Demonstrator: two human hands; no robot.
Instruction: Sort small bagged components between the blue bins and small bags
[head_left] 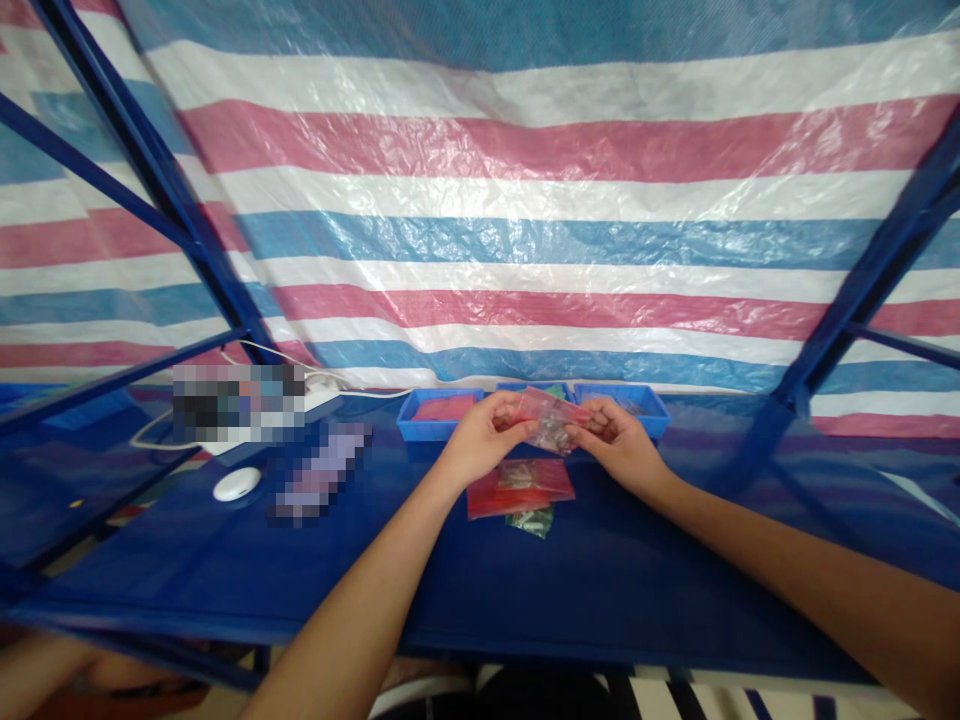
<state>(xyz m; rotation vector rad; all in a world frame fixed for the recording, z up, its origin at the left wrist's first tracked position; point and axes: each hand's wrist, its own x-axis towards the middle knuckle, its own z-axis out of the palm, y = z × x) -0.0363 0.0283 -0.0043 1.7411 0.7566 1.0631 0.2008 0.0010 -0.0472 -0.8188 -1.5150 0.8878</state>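
Observation:
Both my hands are raised over the blue table (225, 570) and pinch a small see-through plastic bag (551, 418) with dark small parts inside. My left hand (480, 435) grips its left edge, my right hand (619, 440) its right edge. Below them on the table lies a red bag (517, 490), with a small clear bag (532, 520) of greenish parts poking out under its front edge.
Three blue trays stand in a row at the table's back: left (439, 412) with red bags, middle (536, 388), right (637, 405). A white round object (237, 483) and a white cable (352, 385) lie at left. Blue frame bars and a striped tarp enclose the table.

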